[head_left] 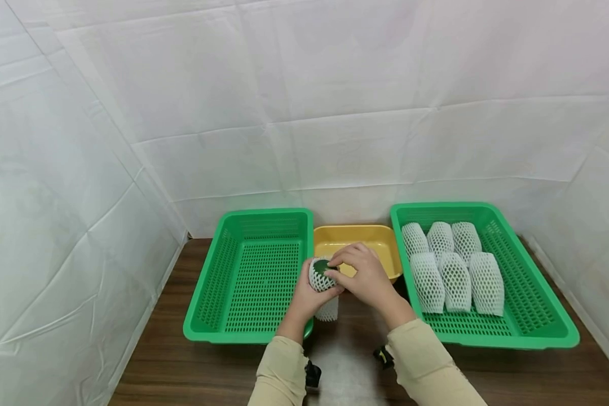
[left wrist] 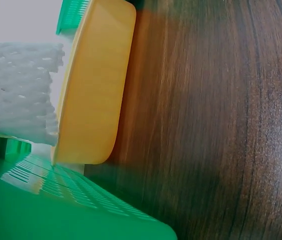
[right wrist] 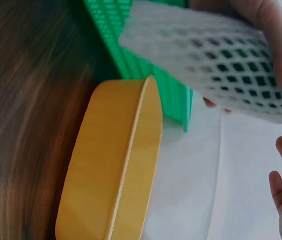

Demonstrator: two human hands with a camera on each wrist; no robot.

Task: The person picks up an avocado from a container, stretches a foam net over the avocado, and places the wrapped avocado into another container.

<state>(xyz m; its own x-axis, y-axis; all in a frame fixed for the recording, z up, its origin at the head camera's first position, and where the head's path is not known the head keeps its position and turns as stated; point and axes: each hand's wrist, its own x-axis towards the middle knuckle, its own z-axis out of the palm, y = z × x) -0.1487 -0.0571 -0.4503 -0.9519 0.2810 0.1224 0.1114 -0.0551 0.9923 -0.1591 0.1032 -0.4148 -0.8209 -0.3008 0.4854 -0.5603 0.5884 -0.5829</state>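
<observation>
Over the gap between the baskets, my left hand point(head_left: 304, 298) grips a white foam net sleeve point(head_left: 317, 285) with its fingers and thumb wrapped round it. Inside sits a dark green, rounded fruit or vegetable point(head_left: 322, 267); its top shows at the sleeve's opening and its kind cannot be told. Thumb and fingertips of my right hand point(head_left: 369, 277) pinch at the sleeve's upper rim, beside the green top. The sleeve's loose lower end point(left wrist: 18, 92) hangs below the left hand. In the right wrist view, green shows through the sleeve's mesh point(right wrist: 230, 67).
A green slotted basket point(head_left: 269, 338) stands at the left. Another green basket point(head_left: 528, 341), at the right, holds several net-sleeved pieces point(head_left: 455, 282) in two rows. Behind my hands is a yellow basin point(head_left: 355, 228). The dark wooden table point(head_left: 152, 361) meets white sheeting point(head_left: 345, 113).
</observation>
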